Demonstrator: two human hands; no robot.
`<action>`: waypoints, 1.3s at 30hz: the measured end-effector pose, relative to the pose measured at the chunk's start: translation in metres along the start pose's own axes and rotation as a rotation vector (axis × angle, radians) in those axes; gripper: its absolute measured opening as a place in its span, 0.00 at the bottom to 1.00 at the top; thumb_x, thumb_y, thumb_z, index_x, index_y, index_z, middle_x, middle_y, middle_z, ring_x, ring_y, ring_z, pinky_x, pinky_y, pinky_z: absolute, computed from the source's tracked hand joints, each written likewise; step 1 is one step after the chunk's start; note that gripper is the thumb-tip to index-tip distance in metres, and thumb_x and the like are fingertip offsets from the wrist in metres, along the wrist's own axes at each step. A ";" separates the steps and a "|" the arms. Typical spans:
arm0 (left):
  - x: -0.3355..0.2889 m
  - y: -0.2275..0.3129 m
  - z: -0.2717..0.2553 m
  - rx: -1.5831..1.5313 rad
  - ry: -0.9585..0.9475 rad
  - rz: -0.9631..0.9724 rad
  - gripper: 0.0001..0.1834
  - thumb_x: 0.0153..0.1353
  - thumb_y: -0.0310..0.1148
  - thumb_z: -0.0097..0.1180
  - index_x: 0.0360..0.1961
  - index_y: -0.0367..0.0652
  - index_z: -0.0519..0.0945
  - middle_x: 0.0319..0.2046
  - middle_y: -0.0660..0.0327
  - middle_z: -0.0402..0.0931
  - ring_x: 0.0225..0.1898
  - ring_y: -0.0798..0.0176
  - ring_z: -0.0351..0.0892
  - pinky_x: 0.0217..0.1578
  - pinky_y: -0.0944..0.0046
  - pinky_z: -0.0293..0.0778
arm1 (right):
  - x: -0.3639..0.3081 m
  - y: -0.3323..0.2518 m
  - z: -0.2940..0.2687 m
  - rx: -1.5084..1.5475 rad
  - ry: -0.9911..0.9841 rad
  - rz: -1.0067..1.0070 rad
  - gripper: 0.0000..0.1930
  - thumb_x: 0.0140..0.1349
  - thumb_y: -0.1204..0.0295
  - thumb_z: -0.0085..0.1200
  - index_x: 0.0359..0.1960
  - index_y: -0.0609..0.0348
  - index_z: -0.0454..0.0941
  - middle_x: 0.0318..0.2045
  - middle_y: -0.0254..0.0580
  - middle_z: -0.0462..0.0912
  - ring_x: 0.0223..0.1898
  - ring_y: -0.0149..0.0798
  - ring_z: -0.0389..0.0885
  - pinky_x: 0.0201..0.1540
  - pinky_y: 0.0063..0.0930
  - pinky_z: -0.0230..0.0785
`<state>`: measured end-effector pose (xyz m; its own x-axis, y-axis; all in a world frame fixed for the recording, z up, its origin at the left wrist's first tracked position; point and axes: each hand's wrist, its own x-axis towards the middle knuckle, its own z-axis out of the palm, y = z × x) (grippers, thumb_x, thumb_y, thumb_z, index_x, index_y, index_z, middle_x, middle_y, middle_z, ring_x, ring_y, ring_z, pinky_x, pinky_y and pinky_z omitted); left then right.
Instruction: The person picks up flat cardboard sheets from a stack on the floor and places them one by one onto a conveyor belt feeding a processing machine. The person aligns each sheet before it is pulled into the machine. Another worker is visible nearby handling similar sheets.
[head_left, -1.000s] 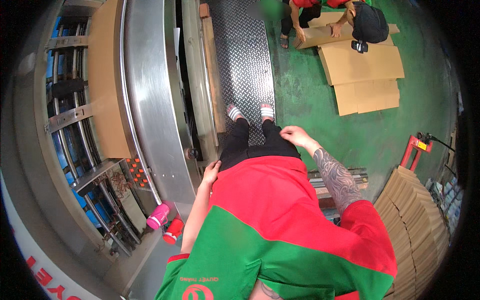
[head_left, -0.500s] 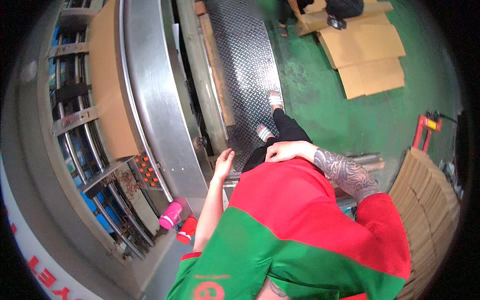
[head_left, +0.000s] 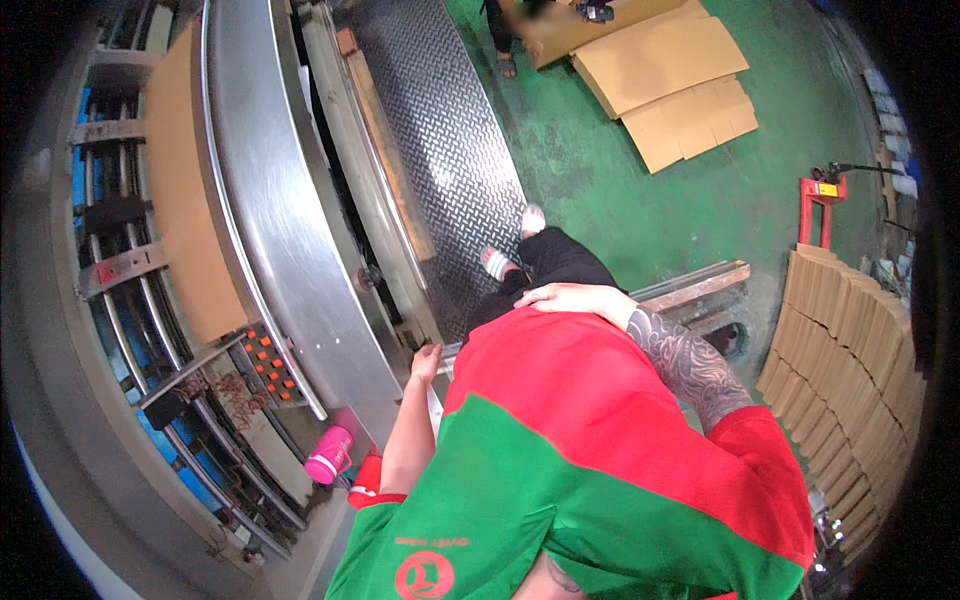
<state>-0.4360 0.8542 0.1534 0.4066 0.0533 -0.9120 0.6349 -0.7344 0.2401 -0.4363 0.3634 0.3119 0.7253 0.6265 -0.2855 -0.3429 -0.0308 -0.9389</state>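
My left hand hangs at the near end of a long stainless steel machine bed. It is close beside the metal edge; its fingers are foreshortened, and whether they touch anything I cannot make out. My right hand lies flat across the front of my waist, fingers stretched over the hem of my red and green shirt. Nothing shows in it. Left of the steel bed, a large brown cardboard sheet lies on the machine's rails.
Orange buttons sit on a panel near a pink jug and a red container. A tread-plate walkway runs ahead. Flat cardboard lies on the green floor by another person. Stacked cardboard and a red pallet-jack handle stand right.
My left hand has moved down and back along the machine's end. My right hand remains at my waist, its fingers now more stretched. The view has shifted, showing more of the cardboard stack.
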 end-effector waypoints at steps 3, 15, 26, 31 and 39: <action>-0.020 0.014 -0.015 -0.128 0.047 0.017 0.27 0.77 0.50 0.60 0.64 0.38 0.85 0.52 0.56 0.90 0.50 0.61 0.88 0.53 0.58 0.82 | 0.004 -0.013 -0.017 0.026 -0.022 0.190 0.29 0.86 0.51 0.41 0.65 0.65 0.82 0.61 0.48 0.86 0.65 0.43 0.80 0.75 0.38 0.64; -0.132 0.195 0.026 -0.152 0.019 0.466 0.25 0.80 0.49 0.59 0.68 0.44 0.84 0.62 0.58 0.86 0.62 0.63 0.83 0.64 0.58 0.76 | 0.040 0.003 -0.057 -0.491 -0.041 0.227 0.11 0.68 0.64 0.62 0.41 0.59 0.90 0.40 0.49 0.92 0.46 0.49 0.90 0.53 0.43 0.80; -0.103 0.182 0.011 0.310 0.069 0.275 0.28 0.76 0.51 0.61 0.66 0.41 0.84 0.57 0.46 0.88 0.57 0.51 0.89 0.60 0.54 0.80 | -0.090 0.189 -0.154 -0.414 0.764 0.808 0.21 0.68 0.59 0.53 0.46 0.62 0.90 0.52 0.63 0.89 0.56 0.65 0.87 0.59 0.58 0.79; -0.073 0.155 -0.023 0.311 0.135 0.078 0.32 0.74 0.56 0.59 0.63 0.39 0.86 0.61 0.46 0.87 0.67 0.47 0.84 0.68 0.52 0.76 | -0.182 0.240 -0.159 -0.480 0.784 0.861 0.19 0.70 0.59 0.52 0.47 0.58 0.90 0.55 0.58 0.89 0.59 0.64 0.85 0.64 0.57 0.77; -0.094 0.225 0.010 0.251 0.068 0.295 0.30 0.77 0.50 0.59 0.67 0.36 0.82 0.59 0.44 0.87 0.63 0.49 0.86 0.66 0.54 0.77 | -0.164 0.259 -0.107 -0.261 0.900 0.871 0.18 0.69 0.58 0.57 0.48 0.55 0.91 0.50 0.54 0.91 0.55 0.60 0.89 0.60 0.49 0.81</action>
<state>-0.3378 0.6775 0.2897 0.5959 -0.1462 -0.7896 0.3073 -0.8669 0.3925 -0.5802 0.1688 0.0949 0.5031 -0.4197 -0.7554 -0.8534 -0.3789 -0.3579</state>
